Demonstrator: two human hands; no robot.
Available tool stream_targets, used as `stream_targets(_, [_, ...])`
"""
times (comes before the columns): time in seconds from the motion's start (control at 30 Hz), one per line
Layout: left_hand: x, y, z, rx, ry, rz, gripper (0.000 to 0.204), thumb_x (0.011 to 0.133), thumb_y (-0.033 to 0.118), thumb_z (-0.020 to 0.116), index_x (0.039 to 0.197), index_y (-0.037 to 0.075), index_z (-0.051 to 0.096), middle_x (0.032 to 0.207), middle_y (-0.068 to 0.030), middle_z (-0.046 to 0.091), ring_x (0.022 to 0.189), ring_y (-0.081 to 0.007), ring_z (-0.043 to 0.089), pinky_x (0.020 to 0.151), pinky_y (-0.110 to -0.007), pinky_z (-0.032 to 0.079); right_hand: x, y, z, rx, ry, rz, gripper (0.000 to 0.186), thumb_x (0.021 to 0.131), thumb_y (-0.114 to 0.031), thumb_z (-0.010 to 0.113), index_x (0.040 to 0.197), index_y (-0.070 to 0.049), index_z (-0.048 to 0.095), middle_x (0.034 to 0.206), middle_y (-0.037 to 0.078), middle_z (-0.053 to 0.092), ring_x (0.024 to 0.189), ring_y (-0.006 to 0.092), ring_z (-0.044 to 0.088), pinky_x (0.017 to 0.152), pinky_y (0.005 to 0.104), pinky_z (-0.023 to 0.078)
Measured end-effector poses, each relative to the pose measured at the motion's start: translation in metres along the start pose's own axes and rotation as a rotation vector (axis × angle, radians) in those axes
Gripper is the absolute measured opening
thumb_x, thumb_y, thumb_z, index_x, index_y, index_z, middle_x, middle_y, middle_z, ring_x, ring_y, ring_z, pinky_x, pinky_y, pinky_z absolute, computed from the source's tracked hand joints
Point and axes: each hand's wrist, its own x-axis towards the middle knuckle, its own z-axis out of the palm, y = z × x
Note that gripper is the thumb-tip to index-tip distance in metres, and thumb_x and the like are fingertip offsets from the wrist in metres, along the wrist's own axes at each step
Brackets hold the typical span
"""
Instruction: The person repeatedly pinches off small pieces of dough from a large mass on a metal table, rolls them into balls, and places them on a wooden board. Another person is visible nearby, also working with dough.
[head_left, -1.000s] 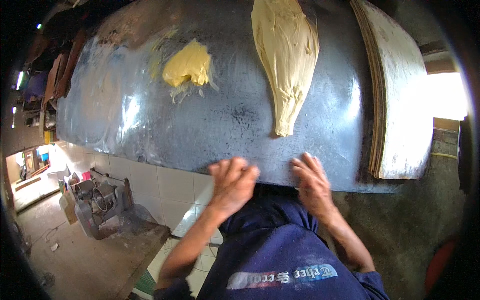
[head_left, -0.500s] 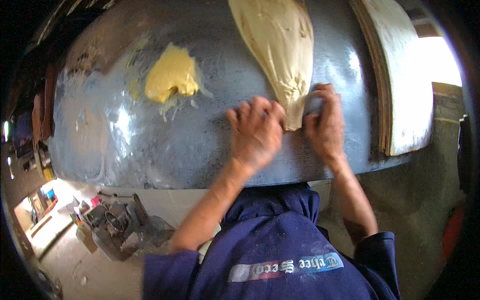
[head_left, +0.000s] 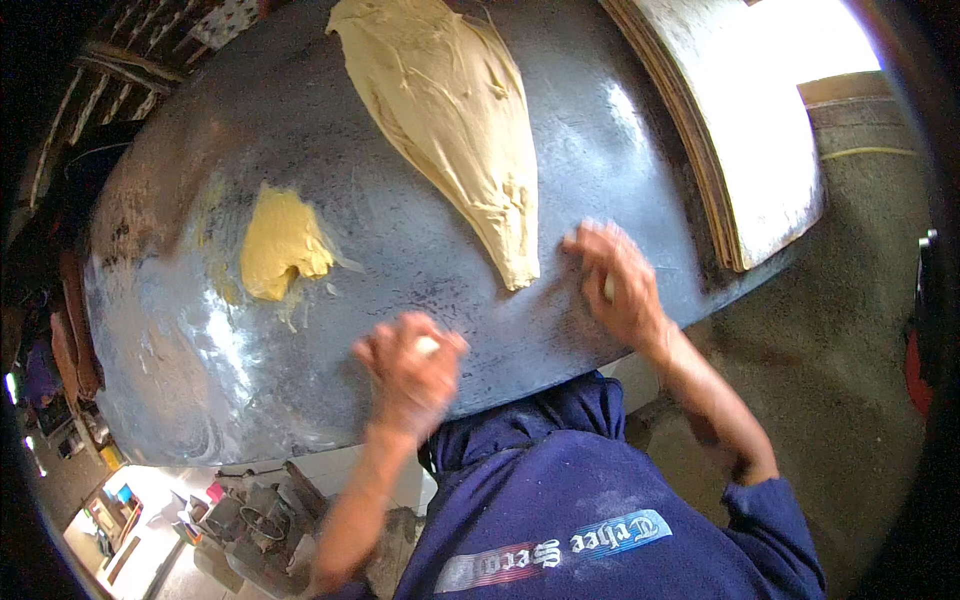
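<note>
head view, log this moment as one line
left hand: holds pale lump | right hand: holds pale piece | dough: on table, apart from both hands | yellow mound: left of dough

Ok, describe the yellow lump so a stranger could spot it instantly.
On the dark, shiny tabletop, find the long pale dough. Left of it sits the yellow lump: much smaller, more compact and a stronger yellow than the dough.

Observed strong daylight through a window opening (head_left: pixel 825 45) at upper right, with glare on the dark, smooth-topped table (head_left: pixel 580 110). Noted dull floor (head_left: pixel 790 350) at right, slatted roofing (head_left: pixel 125 65) at upper left, and grey machinery (head_left: pixel 262 525) near a bright doorway (head_left: pixel 112 515) at lower left.
</note>
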Motion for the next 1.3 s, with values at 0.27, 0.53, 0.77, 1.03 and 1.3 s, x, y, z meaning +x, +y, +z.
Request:
stream_targets(0.27, [0.009,-0.002,-0.012,0.005,-0.094,-0.099,0.012,0.080,0.016,0.071,0.091,0.022,0.069,0.100,-0.0024,0.053,0.103,-0.0281,0.049,0.093,-0.047,0.033,0.018,-0.011,0.007,-0.029,0.120,0.004,0.055,0.071,0.002,0.062,0.126,-0.003,0.052,0.124,0.018,0.062,0.119,0.0340,0.059,0.109,0.0442,0.043])
stream_targets(0.53, [0.037,0.031,-0.030,-0.381,0.118,-0.462,0.027,0.080,0.008,0.082,0.106,0.007,0.072,0.110,-0.0065,0.066,0.097,-0.0221,0.062,0.077,-0.033,0.053,-0.012,-0.018,-0.017,-0.147,0.300,0.069,0.058,0.078,-0.020,0.081,0.130,-0.015,0.056,0.102,0.011,0.062,0.086,0.0280,0.061,0.076,0.0406,0.050])
stream_targets(0.77, [0.224,0.173,0.005,-0.740,0.263,0.174,0.032,0.075,0.012,0.087,0.102,0.004,0.074,0.099,-0.0114,0.072,0.082,-0.0198,0.066,0.079,-0.032,0.053,-0.033,0.034,-0.127,-0.045,0.788,0.264,0.090,0.069,-0.008,0.091,0.142,-0.008,0.038,0.082,0.003,0.062,0.059,0.0079,0.054,0.051,0.0230,0.045])
stream_targets(1.03, [0.280,0.240,0.031,-0.304,0.077,0.501,0.052,0.084,0.056,0.072,0.102,0.007,0.071,0.140,-0.0173,0.053,0.116,-0.0332,0.061,0.087,-0.045,0.057,-0.073,0.079,-0.202,-0.157,0.783,0.440,0.082,0.079,-0.042,0.083,0.134,0.000,0.039,0.063,0.000,0.045,0.048,0.0098,0.040,0.045,0.0262,0.029])
stream_targets(1.3, [0.115,0.149,0.005,-0.929,0.156,-0.178,0.016,0.083,-0.014,0.069,0.091,-0.001,0.071,0.097,-0.0117,0.072,0.081,-0.0137,0.067,0.071,-0.026,0.057,-0.040,0.011,-0.097,0.207,0.008,0.316,0.036,0.085,-0.015,0.074,0.110,-0.004,0.051,0.074,0.011,0.060,0.059,0.0302,0.059,0.066,0.0417,0.045])
